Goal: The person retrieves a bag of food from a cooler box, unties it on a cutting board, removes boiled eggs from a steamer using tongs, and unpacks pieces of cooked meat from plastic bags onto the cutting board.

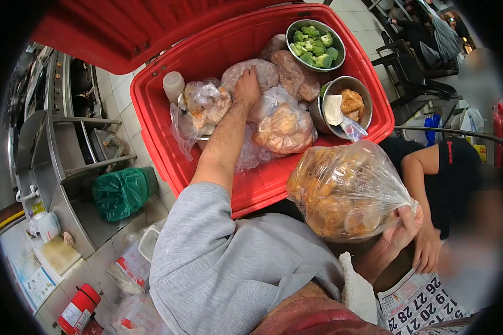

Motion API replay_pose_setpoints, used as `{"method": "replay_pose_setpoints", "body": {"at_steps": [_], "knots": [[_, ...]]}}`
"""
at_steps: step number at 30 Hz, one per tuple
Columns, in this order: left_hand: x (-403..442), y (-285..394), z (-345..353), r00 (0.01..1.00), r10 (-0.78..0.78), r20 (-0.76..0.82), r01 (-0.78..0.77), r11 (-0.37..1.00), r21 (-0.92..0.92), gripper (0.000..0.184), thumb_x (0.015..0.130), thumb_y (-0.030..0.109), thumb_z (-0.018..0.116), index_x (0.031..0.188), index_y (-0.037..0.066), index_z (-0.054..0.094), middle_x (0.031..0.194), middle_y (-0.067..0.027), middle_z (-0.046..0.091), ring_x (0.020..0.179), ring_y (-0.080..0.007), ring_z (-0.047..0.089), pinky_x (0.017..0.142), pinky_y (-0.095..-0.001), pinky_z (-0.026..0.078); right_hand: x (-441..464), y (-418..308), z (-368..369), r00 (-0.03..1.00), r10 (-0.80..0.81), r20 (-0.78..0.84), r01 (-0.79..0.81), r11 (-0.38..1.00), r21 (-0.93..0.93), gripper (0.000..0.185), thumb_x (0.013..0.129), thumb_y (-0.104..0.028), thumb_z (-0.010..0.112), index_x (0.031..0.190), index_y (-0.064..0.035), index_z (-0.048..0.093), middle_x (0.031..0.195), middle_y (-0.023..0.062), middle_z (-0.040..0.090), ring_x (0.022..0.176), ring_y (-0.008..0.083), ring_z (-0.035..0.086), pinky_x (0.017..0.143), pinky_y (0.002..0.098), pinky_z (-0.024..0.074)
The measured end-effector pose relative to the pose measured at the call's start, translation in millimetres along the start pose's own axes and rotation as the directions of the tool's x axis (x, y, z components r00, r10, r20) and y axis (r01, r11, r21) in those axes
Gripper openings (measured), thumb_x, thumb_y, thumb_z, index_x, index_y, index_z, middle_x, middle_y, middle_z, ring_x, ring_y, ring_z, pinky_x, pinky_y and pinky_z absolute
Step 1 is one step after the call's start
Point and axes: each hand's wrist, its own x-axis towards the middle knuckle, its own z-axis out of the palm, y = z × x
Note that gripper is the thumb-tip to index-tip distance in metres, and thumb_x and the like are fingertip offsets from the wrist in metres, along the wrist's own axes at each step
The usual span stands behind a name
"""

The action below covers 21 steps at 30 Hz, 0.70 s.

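Inside the open red cooler (257,192), my left hand (247,86) reaches down onto a clear bag of pale frozen food (262,71); its fingertips are partly hidden against the bag. My right hand (403,228) grips the gathered neck of a large clear bag of orange-brown food (341,187), held up at the cooler's near right edge. Between the hands lies a knotted bag of pinkish-orange food (285,127). A bag of mixed food (205,103) and a whitish container (174,85) sit at the left. More bagged meat (295,72) lies beyond.
A metal bowl of broccoli (317,44) and a metal pot with food (349,106) sit at the cooler's right side. A person's arm (422,178) is close beside my right hand. A green-lined bin (120,192) stands left; a calendar sheet (422,304) lies lower right.
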Motion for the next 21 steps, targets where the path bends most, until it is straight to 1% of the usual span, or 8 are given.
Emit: {"method": "replay_pose_setpoints", "body": {"at_steps": [3, 5, 8, 10, 12, 18, 20, 21], "knots": [[-2.8, -1.7, -4.5, 0.997, -0.06, -0.039, 0.055, 0.991, -0.121, 0.059, 0.074, 0.009, 0.066, 0.126, 0.007, 0.039, 0.115, -0.0182, 0.049, 0.105, -0.0385, 0.053, 0.087, -0.0451, 0.046, -0.9, 1.7, 5.2, 1.0, -0.026, -0.014, 0.025, 0.999, -0.038, 0.007, 0.079, 0.005, 0.051, 0.079, 0.0022, 0.057, 0.076, 0.0087, 0.059, 0.065, 0.0109, 0.053, 0.063, 0.0228, 0.0436], [-8.4, 1.3, -12.9, 0.99, -0.119, -0.074, 0.105, 0.979, -0.174, 0.074, 0.063, 0.023, 0.081, 0.123, 0.003, 0.042, 0.115, -0.0218, 0.049, 0.105, -0.0391, 0.053, 0.087, -0.0453, 0.045, -0.4, 3.4, 9.2, 0.999, -0.036, -0.012, 0.035, 0.998, -0.053, 0.007, 0.079, 0.005, 0.051, 0.081, 0.0034, 0.058, 0.077, 0.0093, 0.06, 0.066, 0.0115, 0.055, 0.065, 0.0232, 0.0447], [-2.9, -9.8, -1.2, 0.992, -0.125, -0.023, 0.118, 0.972, -0.202, 0.08, 0.058, 0.018, 0.084, 0.123, 0.0, 0.04, 0.123, -0.0247, 0.043, 0.109, -0.0407, 0.051, 0.09, -0.0437, 0.045, -7.1, 14.0, 13.0, 0.997, -0.059, -0.055, 0.057, 0.997, -0.044, 0.008, 0.079, 0.005, 0.053, 0.084, 0.0048, 0.059, 0.079, 0.0096, 0.062, 0.067, 0.0119, 0.056, 0.067, 0.0238, 0.0458], [-4.1, -14.2, -7.5, 0.992, -0.118, 0.033, 0.122, 0.973, -0.195, 0.076, 0.06, 0.021, 0.083, 0.12, -0.001, 0.043, 0.124, -0.0244, 0.043, 0.109, -0.0396, 0.051, 0.091, -0.0426, 0.045, -14.5, 20.0, 25.3, 0.969, -0.162, -0.184, 0.142, 0.983, -0.118, 0.007, 0.079, 0.006, 0.052, 0.082, 0.0078, 0.058, 0.075, 0.0089, 0.06, 0.066, 0.0117, 0.056, 0.066, 0.0227, 0.0453], [4.5, -13.8, -14.6, 0.992, -0.093, 0.085, 0.109, 0.972, -0.207, 0.071, 0.062, 0.023, 0.082, 0.118, -0.002, 0.046, 0.125, -0.0242, 0.043, 0.109, -0.0384, 0.051, 0.092, -0.0416, 0.044, -22.0, 20.8, 26.6, 0.974, -0.181, -0.133, 0.173, 0.982, -0.071, 0.007, 0.078, 0.007, 0.053, 0.083, 0.008, 0.058, 0.078, 0.0103, 0.062, 0.068, 0.0122, 0.057, 0.067, 0.0228, 0.0458], [18.0, -38.0, -12.0, 0.97, 0.1, 0.223, -0.083, 0.993, -0.083, 0.052, 0.075, 0.04, 0.068, 0.102, -0.004, 0.06, 0.114, -0.0231, 0.054, 0.109, -0.0335, 0.052, 0.093, -0.0386, 0.043, -48.6, 48.3, 57.5, 0.85, -0.321, -0.417, 0.212, 0.934, -0.286, 0.006, 0.075, 0.009, 0.057, 0.08, 0.0069, 0.059, 0.078, 0.0092, 0.062, 0.068, 0.0124, 0.057, 0.067, 0.0223, 0.0449], [31.9, -49.9, 9.9, 0.932, 0.346, 0.112, -0.346, 0.938, -0.021, 0.055, 0.071, 0.044, 0.069, 0.092, -0.006, 0.064, 0.093, -0.0255, 0.062, 0.094, -0.0359, 0.06, 0.082, -0.0406, 0.048, -59.6, 52.3, 58.9, 0.8, -0.379, -0.465, 0.273, 0.92, -0.28, 0.006, 0.075, 0.01, 0.058, 0.078, 0.0054, 0.059, 0.075, 0.0073, 0.061, 0.067, 0.012, 0.057, 0.066, 0.023, 0.0446], [31.3, -48.5, 3.7, 0.923, 0.366, 0.121, -0.364, 0.931, -0.035, 0.055, 0.071, 0.044, 0.069, 0.092, -0.006, 0.064, 0.093, -0.0255, 0.062, 0.094, -0.0359, 0.06, 0.082, -0.0406, 0.048, -64.1, 53.6, 59.9, 0.786, -0.39, -0.48, 0.275, 0.915, -0.295, 0.006, 0.075, 0.01, 0.058, 0.078, 0.0054, 0.059, 0.075, 0.0073, 0.061, 0.067, 0.012, 0.057, 0.066, 0.023, 0.0446]]}}
